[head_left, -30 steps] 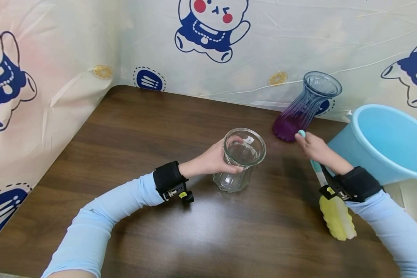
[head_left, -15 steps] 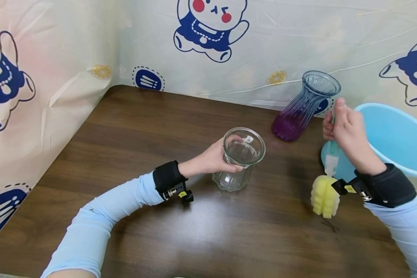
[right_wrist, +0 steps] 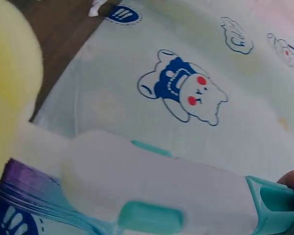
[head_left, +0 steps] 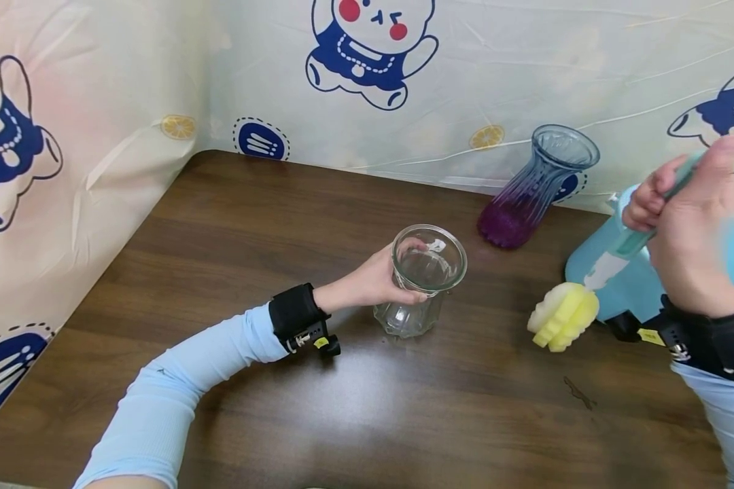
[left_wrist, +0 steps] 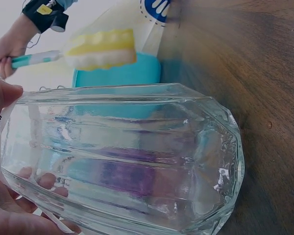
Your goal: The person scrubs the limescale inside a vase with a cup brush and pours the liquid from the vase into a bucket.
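Near the middle of the table a clear glass vase (head_left: 412,316) stands upright. My left hand (head_left: 379,277) grips it round the neck, below the rim; the left wrist view shows the ribbed glass (left_wrist: 132,161) close up. On the right, my right hand (head_left: 688,217) holds a sponge bottle brush by its teal handle (head_left: 639,238), raised above the table. Its yellow and white sponge head (head_left: 564,316) points down and to the left, apart from the glass vase. In the right wrist view the brush's white shaft (right_wrist: 161,181) fills the lower part.
A blue-to-purple glass vase (head_left: 529,187) stands at the table's back edge. Behind my right hand is a light blue bucket (head_left: 593,272), partly hidden. A small dark wet mark (head_left: 579,392) lies on the wooden table (head_left: 269,224). A printed curtain (head_left: 495,61) hangs behind.
My right hand has lifted the brush and moved right and up toward the bucket. The sponge head has swung up from the tabletop, leaving the dark mark uncovered. My left hand and the vase stay still.
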`<state>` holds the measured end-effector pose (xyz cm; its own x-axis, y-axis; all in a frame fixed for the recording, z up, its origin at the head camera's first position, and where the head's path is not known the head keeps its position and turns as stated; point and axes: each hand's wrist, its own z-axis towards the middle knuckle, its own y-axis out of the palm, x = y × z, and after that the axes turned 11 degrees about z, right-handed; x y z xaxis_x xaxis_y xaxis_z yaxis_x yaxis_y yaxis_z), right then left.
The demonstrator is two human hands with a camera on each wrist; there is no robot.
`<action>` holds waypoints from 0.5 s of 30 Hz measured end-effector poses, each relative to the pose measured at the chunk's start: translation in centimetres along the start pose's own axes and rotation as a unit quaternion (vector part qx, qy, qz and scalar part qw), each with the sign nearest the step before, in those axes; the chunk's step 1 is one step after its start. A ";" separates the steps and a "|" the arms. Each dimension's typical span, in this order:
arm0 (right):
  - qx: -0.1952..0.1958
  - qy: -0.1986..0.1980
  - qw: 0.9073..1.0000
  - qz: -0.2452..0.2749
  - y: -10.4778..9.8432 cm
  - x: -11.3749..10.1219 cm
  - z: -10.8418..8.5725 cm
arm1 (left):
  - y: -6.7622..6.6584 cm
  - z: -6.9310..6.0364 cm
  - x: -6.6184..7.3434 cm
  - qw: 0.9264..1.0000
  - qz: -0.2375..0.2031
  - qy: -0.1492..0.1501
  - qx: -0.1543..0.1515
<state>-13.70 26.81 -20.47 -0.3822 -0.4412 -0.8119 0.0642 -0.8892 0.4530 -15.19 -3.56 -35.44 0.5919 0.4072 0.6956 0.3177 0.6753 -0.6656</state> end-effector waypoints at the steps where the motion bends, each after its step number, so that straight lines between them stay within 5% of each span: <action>1: -0.002 -0.011 1.000 0.012 0.0 -0.3 0.0 | 0.0 0.0 0.0 1.000 0.000 0.001 -0.001; 8: 0.011 -0.042 0.983 0.178 -0.5 -1.7 0.1 | 0.1 0.2 0.0 1.000 -0.008 0.001 -0.001; 11: 0.009 -0.062 0.984 0.166 -1.0 -2.2 0.0 | 0.1 0.3 0.0 1.000 -0.008 0.002 -0.002; 15: -0.048 -0.083 0.984 0.152 -2.1 -3.0 -0.3 | 0.1 0.3 0.0 1.000 -0.004 -0.002 -0.003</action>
<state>-12.36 29.95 -19.06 -0.4760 -0.6699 -0.5698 0.2819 -0.7299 0.6227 -15.33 -3.30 -35.46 0.5864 0.4050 0.7015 0.3268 0.6741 -0.6624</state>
